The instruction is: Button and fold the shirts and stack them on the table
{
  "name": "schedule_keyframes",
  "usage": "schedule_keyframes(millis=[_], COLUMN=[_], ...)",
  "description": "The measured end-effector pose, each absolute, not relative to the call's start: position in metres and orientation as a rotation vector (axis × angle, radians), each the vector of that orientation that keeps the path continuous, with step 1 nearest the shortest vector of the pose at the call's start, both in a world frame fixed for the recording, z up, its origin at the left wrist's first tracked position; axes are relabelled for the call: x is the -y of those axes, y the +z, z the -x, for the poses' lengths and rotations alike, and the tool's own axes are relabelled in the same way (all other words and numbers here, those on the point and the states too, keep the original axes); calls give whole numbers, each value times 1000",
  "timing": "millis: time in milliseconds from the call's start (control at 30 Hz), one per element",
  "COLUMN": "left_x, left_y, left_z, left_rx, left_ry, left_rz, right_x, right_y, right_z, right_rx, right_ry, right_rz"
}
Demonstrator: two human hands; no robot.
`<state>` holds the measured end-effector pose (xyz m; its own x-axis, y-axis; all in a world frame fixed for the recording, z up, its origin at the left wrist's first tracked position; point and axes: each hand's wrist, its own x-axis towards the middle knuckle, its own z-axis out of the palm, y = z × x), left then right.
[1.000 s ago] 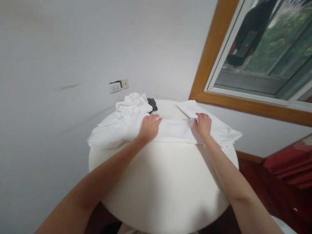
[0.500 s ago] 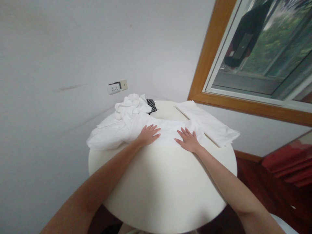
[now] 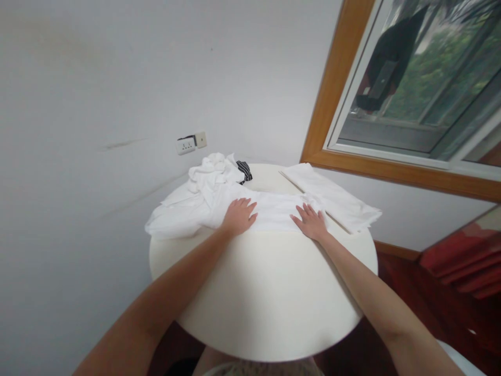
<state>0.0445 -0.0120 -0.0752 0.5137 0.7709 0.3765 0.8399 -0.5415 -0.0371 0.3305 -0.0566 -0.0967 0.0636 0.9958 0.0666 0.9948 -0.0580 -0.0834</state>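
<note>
A white cloth garment lies spread in a flat band across the far half of the round white table. My left hand rests palm down on its left part, fingers spread. On its right part my right hand also lies flat with the fingers apart. Left of my left hand is a crumpled heap of white cloth, and I cannot tell whether it is one piece with the band. Beyond my right hand lies a flat, folded white cloth.
A black-and-white striped cloth pokes out beside the heap. The wall behind carries a socket. A wood-framed window stands at the right, with red fabric low beside it. Part of a white object shows at bottom right.
My right hand has slid a little to the right along the cloth. My left hand stays at about the same place on it. The view has shifted slightly.
</note>
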Motion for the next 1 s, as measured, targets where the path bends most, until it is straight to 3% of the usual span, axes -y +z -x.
schedule_keyframes(millis=[233, 433, 600, 1000], left_x=[18, -2, -12, -9], left_y=[-21, -29, -41, -50], left_z=[-9, 29, 31, 13], left_rx=[1825, 2170, 2241, 2039], left_ry=[-655, -338, -173, -319], left_rz=[2028, 2034, 2145, 2209], right_x=[68, 69, 59, 49], right_y=[-81, -66, -81, -85], right_z=[-333, -364, -382, -373], right_rx=[1943, 1593, 1565, 1346], right_ry=[-173, -420, -305, -55], right_rz=[2056, 2105, 2209, 2436])
